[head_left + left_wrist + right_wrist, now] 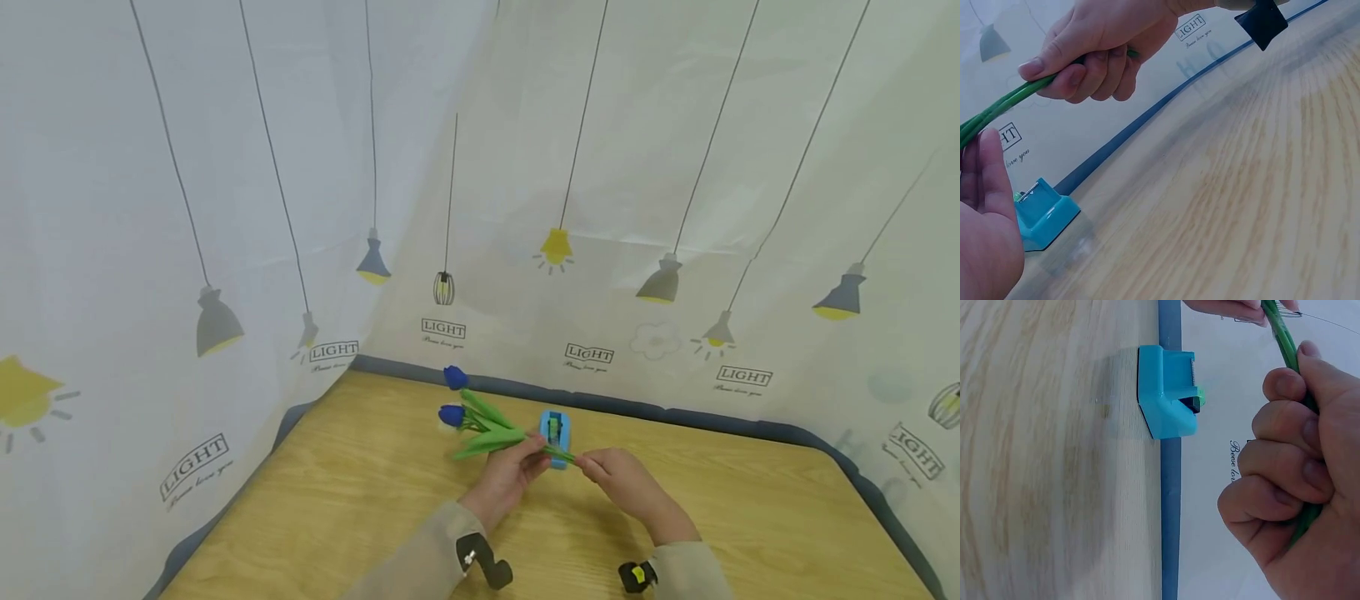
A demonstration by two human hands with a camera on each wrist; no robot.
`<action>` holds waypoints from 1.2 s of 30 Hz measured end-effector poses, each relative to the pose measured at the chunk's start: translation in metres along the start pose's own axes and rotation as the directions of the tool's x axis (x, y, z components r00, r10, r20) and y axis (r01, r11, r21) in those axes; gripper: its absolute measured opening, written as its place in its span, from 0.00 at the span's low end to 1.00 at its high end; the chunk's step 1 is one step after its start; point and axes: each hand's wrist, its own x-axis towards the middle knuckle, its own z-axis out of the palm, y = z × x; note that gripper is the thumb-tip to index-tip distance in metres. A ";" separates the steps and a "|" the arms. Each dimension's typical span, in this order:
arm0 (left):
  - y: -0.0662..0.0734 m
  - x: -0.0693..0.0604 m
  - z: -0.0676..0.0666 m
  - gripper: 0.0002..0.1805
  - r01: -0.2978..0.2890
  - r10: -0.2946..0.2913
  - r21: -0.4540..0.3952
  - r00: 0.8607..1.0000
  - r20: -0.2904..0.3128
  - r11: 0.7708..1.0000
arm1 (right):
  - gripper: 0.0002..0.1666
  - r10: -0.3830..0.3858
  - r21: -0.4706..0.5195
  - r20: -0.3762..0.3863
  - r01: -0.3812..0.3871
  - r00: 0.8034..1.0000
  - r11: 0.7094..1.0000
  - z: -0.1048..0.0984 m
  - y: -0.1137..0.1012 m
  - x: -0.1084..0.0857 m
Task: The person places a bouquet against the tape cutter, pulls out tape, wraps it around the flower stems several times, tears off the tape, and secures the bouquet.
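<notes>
A bunch of artificial tulips (487,438) with blue heads, green leaves and green stems is held sideways between the two hands, heads to the left. My left hand (512,475) holds the stems just below the leaves. Farther down, my right hand (621,482) grips the stem ends, its fingers curled round them in the right wrist view. In the left wrist view the stems (1004,104) run from the left palm side up into the right fist. Behind the hands, a blue tape dispenser (554,425) with a green roll core stands on the table.
The wooden table (337,492) ends at a dark blue border (630,411) along the back. White curtains printed with hanging lamps (660,283) surround it. Each wrist wears a black camera mount (483,560).
</notes>
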 end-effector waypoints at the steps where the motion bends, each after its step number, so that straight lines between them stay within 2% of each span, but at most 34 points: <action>1: 0.000 0.000 0.000 0.08 -0.001 0.001 0.000 1.000 -0.003 1.000 | 0.31 -0.010 -0.013 -0.003 0.010 1.000 1.000 0.000 0.000 0.000; 5: 0.000 0.000 0.000 0.09 -0.005 0.005 -0.004 1.000 -0.019 1.000 | 0.29 -0.024 -0.039 -0.010 0.023 1.000 0.999 0.002 -0.001 0.000; 8: 0.000 0.000 -0.001 0.11 -0.004 0.004 0.002 1.000 -0.029 1.000 | 0.29 0.013 -0.017 -0.011 -0.013 1.000 1.000 0.003 -0.004 0.000; 10: 0.000 0.001 -0.002 0.12 -0.004 0.004 0.014 1.000 -0.031 1.000 | 0.30 0.064 0.047 0.005 -0.064 0.998 0.997 0.004 -0.006 0.000; 12: -0.001 0.002 -0.003 0.12 -0.008 0.009 0.031 0.999 -0.031 0.999 | 0.34 0.124 0.169 0.047 -0.130 0.991 0.977 0.005 -0.008 -0.001; 14: -0.002 0.002 -0.004 0.11 -0.007 0.009 0.046 1.000 -0.025 0.999 | 0.40 0.189 0.290 0.106 -0.212 0.976 0.933 0.006 -0.010 -0.004; 17: -0.002 0.003 -0.006 0.09 0.002 -0.001 0.064 1.000 -0.016 0.998 | 0.49 0.273 0.425 0.217 -0.342 0.937 0.838 0.006 -0.011 -0.007; 21: -0.002 0.003 -0.006 0.06 0.001 0.000 0.078 1.000 -0.010 0.997 | 0.51 0.321 0.498 0.328 -0.452 0.888 0.740 0.005 -0.008 -0.010; 24: -0.002 0.003 -0.006 0.06 -0.001 0.002 0.090 1.000 -0.014 0.996 | 0.48 0.312 0.532 0.375 -0.478 0.873 0.698 0.004 -0.005 -0.012; 27: -0.001 0.003 -0.006 0.07 0.010 -0.009 0.095 1.000 -0.016 0.995 | 0.44 0.292 0.549 0.400 -0.482 0.869 0.683 0.003 -0.002 -0.013; 30: 0.000 0.003 -0.005 0.08 0.010 -0.009 0.092 1.000 -0.015 0.996 | 0.40 0.271 0.560 0.409 -0.474 0.871 0.680 0.002 -0.001 -0.012; 33: 0.001 0.003 -0.005 0.07 0.004 -0.003 0.079 1.000 -0.007 0.997 | 0.36 0.252 0.566 0.410 -0.461 0.877 0.683 0.001 -0.002 -0.011; 36: 0.001 0.003 -0.006 0.08 0.007 -0.007 0.063 1.000 -0.002 0.998 | 0.34 0.229 0.557 0.408 -0.440 0.884 0.704 0.000 -0.004 -0.008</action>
